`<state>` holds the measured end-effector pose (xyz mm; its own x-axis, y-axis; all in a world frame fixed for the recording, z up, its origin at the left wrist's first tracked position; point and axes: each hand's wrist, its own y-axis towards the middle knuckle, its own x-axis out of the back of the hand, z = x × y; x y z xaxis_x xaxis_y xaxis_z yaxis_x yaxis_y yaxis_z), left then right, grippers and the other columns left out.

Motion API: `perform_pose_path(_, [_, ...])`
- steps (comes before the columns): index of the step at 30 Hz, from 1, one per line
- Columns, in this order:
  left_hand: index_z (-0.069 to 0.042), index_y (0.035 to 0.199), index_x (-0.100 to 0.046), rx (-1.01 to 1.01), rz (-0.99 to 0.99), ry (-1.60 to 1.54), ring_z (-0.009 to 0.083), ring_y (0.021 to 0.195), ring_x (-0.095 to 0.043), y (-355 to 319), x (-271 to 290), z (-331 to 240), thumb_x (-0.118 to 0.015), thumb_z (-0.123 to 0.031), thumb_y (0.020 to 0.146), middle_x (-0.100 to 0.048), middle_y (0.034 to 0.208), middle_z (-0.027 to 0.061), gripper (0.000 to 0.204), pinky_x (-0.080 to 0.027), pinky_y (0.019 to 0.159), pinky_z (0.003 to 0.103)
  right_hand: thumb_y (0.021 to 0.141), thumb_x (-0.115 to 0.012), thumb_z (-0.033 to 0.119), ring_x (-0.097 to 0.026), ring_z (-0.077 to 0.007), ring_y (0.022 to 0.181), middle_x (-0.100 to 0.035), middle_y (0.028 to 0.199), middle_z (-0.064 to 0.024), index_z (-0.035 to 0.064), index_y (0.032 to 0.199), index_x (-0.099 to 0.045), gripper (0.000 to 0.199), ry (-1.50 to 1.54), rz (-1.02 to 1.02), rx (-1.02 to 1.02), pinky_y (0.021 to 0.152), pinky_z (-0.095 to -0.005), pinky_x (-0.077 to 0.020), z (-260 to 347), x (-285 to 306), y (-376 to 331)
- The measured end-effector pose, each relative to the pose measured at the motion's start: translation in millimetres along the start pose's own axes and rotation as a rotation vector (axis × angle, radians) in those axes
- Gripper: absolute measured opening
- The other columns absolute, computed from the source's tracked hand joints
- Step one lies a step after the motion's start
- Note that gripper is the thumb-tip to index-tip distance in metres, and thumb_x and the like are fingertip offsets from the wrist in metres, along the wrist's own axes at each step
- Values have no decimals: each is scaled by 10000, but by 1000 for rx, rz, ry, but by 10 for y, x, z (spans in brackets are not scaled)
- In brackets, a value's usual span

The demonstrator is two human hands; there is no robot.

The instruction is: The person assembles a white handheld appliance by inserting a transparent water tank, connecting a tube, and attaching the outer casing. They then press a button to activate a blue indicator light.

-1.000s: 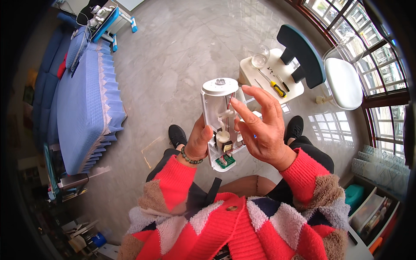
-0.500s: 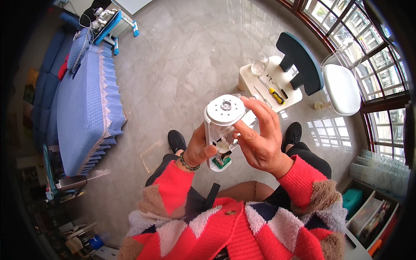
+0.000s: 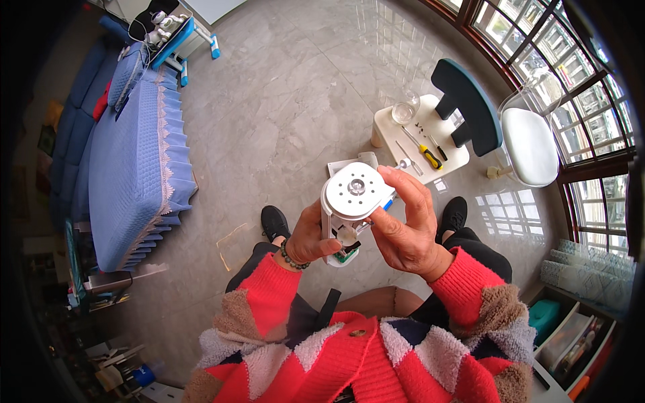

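Between my hands is a partly opened white plastic device (image 3: 340, 201). Its top is a rounded plate with a ring of small holes around a clear centre piece. Below the plate its open side shows dark parts and a little of a green circuit board (image 3: 345, 255). My left hand (image 3: 310, 235) is closed round the device's left side, thumb in front. My right hand (image 3: 410, 225) grips its right edge with thumb and fingers. A white flat part (image 3: 342, 165) juts out behind the plate, and a small white round end (image 3: 404, 163) shows beyond my right fingers.
A cream stool (image 3: 451, 160) with a dark backrest (image 3: 465, 101) stands ahead right. On it lie a yellow-and-black screwdriver (image 3: 430, 156), other slim tools, several small dark bits and a clear jar (image 3: 403, 113). A white-seated chair (image 3: 529, 144) is farther right, a blue-covered bed (image 3: 131, 168) left.
The device has turned and shifted slightly right and nearer me. Its flat rear part and small round end now show, and less of the circuit board is visible. Both hands keep their grip.
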<state>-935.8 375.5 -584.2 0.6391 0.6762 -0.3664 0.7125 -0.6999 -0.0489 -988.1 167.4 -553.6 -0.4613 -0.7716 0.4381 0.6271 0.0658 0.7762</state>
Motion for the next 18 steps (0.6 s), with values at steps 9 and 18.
perform_pose_path(9, [-3, 1456, -342, 2, 7, 18, 221, 1245, -542, 10, 8, -9, -864, -512, 679, -532, 1369, 110, 1065, -437, 1059, 363, 724, -728, 60, -556, -367, 1188, -550, 1345, -205, 107, 1154, -679, 435, -7, 3, 2, 960, -419, -458, 2, 9, 4])
perform_pose_path(18, [-34, 1470, -351, 84, -87, -283, 165, 1170, -576, 82, -168, 38, -663, -599, 864, -545, 1341, 80, 885, -490, 984, 332, 768, -666, 25, -526, -332, 1202, -502, 1398, -183, 96, 1305, -615, 544, -17, 91, -209, 1006, -408, -403, -38, -48, 17])
